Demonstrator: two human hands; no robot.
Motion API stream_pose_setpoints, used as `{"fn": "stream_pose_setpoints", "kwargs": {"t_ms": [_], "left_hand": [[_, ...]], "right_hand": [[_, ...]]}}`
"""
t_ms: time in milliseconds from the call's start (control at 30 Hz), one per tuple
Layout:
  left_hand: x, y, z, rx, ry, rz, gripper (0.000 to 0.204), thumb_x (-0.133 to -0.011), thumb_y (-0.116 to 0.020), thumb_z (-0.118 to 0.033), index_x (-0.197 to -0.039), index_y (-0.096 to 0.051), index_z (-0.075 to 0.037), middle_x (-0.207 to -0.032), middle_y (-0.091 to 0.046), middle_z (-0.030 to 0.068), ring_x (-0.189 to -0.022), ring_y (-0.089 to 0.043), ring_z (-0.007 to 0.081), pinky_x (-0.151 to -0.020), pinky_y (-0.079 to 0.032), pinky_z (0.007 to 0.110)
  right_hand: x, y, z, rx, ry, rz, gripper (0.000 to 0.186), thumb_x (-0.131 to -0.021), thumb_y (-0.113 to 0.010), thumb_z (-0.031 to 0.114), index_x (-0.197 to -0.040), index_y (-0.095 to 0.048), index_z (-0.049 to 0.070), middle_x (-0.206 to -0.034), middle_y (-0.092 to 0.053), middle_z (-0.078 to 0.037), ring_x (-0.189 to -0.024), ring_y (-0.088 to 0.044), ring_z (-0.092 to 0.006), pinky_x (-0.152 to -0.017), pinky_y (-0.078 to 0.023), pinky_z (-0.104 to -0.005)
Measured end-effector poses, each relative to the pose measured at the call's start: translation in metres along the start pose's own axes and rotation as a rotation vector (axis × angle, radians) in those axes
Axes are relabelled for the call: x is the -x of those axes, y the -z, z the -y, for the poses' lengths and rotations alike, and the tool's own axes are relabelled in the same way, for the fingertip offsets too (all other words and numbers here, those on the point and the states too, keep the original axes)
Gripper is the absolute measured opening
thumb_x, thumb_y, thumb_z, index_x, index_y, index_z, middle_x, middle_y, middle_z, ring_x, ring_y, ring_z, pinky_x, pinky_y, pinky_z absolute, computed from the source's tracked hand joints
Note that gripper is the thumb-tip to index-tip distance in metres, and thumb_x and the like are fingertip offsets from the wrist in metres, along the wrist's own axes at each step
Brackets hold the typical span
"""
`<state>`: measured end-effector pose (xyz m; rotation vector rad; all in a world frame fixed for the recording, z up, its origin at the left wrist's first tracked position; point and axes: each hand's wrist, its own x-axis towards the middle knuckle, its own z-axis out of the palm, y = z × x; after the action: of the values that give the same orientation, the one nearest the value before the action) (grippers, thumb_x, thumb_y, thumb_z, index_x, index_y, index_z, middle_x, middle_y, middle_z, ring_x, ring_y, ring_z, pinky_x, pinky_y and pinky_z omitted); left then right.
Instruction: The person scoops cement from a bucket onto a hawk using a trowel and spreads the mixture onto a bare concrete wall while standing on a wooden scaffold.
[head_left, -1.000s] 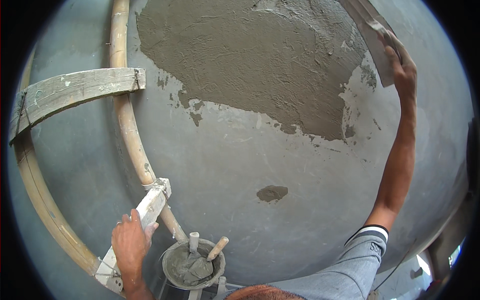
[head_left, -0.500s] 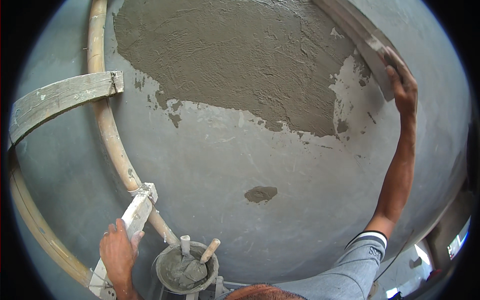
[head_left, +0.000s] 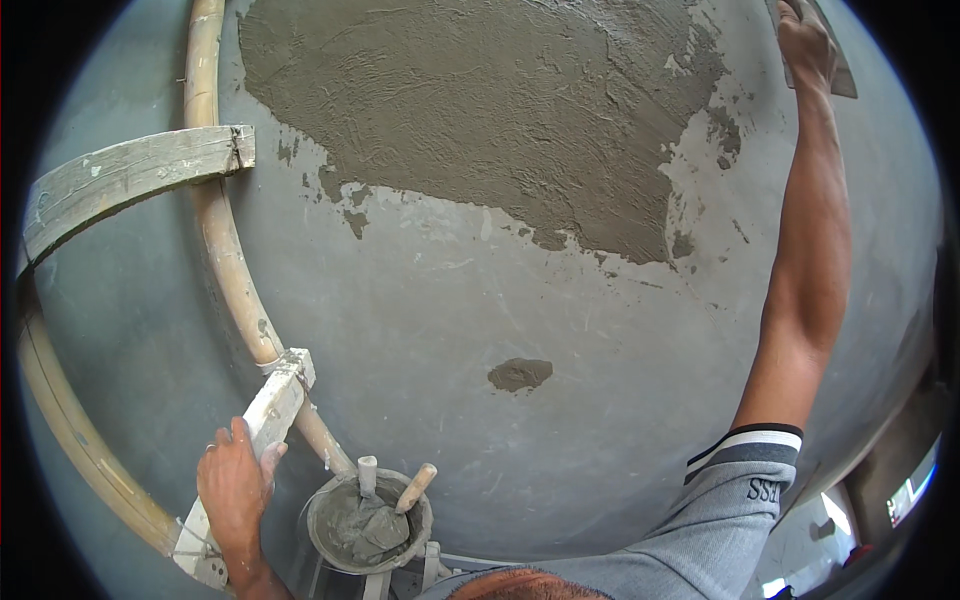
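Observation:
At the lower left, my left hand (head_left: 236, 480) is wrapped round a white-smeared wooden beam (head_left: 275, 405) that is tied to a bamboo pole (head_left: 228, 255). My right arm stretches up along the right side, and its hand (head_left: 806, 48) grips a long plastering straightedge (head_left: 843, 75) against the grey wall (head_left: 420, 300). Much of that straightedge lies beyond the top edge. Left of my right hand spreads a broad patch of wet, rough mortar (head_left: 480, 120) with ragged edges. A small mortar dab (head_left: 520, 374) sits lower on the wall.
A bucket (head_left: 316, 545) of mortar stands at the bottom, with two handled tools in it; one wooden handle (head_left: 416, 488) leans right. Another wooden beam (head_left: 130, 180) crosses the bamboo at upper left. A second bamboo pole (head_left: 90, 450) curves down the left side.
My right hand has moved up the wall with the straightedge, away from the lower right edge of the mortar patch. My left hand stays on the beam.

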<state>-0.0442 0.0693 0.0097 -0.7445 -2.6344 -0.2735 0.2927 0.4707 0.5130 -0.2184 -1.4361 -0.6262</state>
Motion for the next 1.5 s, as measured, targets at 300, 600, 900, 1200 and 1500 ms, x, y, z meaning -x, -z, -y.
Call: {"fn": "stream_pose_setpoints", "kwargs": {"t_ms": [300, 600, 900, 1200, 1500], "left_hand": [[-0.001, 0.004, -0.006, 0.276, -0.150, -0.144, 0.042, -0.085, -0.073, -0.033, -0.108, -0.058, -0.001, -0.102, -0.066, 0.0188, -0.092, -0.065, 0.0392, -0.081, -0.050, 0.048], [0.083, -0.062, -0.117, 1.525, -0.292, 0.085, 0.048, -0.092, -0.071, -0.033, -0.119, -0.056, 0.004, -0.109, -0.066, 0.0168, -0.099, -0.066, 0.0241, -0.090, -0.051, 0.035], [0.093, -0.106, -0.109, 1.477, 0.105, -0.150, 0.029, -0.098, -0.062, -0.025, -0.106, -0.055, 0.002, -0.090, -0.061, 0.0077, -0.083, -0.058, 0.0154, -0.076, -0.049, 0.033], [0.101, -0.096, -0.045, 1.088, 0.132, -0.118, 0.026, -0.100, -0.054, -0.015, -0.118, -0.055, 0.003, -0.092, -0.063, 0.0140, -0.080, -0.060, 0.0232, -0.076, -0.048, 0.037], [0.118, -0.103, 0.000, 1.153, 0.122, 0.050, 0.041, -0.106, -0.044, -0.030, -0.132, -0.054, 0.000, -0.093, -0.056, 0.0020, -0.069, -0.052, 0.0103, -0.064, -0.044, 0.025]], "right_hand": [[0.264, 0.045, 0.127, -0.310, 0.058, -0.020, 0.039, -0.097, -0.062, 0.009, -0.131, -0.056, -0.009, -0.125, -0.065, -0.016, -0.116, -0.061, -0.0235, -0.098, -0.048, -0.0321], [0.515, 0.051, 0.321, -1.014, -0.221, 0.506, 0.045, -0.076, -0.078, 0.000, -0.118, -0.062, -0.003, -0.099, -0.070, -0.015, -0.077, -0.065, -0.0249, -0.070, -0.051, -0.0347], [0.557, 0.031, 0.384, -1.353, -0.309, 0.674, 0.041, -0.080, -0.074, 0.001, -0.119, -0.065, -0.002, -0.116, -0.068, -0.016, -0.100, -0.068, -0.0319, -0.088, -0.053, -0.0409], [0.555, 0.034, 0.322, -1.294, -0.477, 0.738, 0.019, -0.085, -0.063, -0.005, -0.102, -0.070, -0.005, -0.099, -0.071, -0.021, -0.090, -0.069, -0.0367, -0.078, -0.057, -0.0416], [0.653, 0.002, 0.340, -0.896, -0.124, 1.347, 0.040, -0.088, -0.072, 0.021, -0.123, -0.064, 0.003, -0.124, -0.058, -0.024, -0.112, -0.058, -0.0404, -0.094, -0.049, -0.0464]]}}
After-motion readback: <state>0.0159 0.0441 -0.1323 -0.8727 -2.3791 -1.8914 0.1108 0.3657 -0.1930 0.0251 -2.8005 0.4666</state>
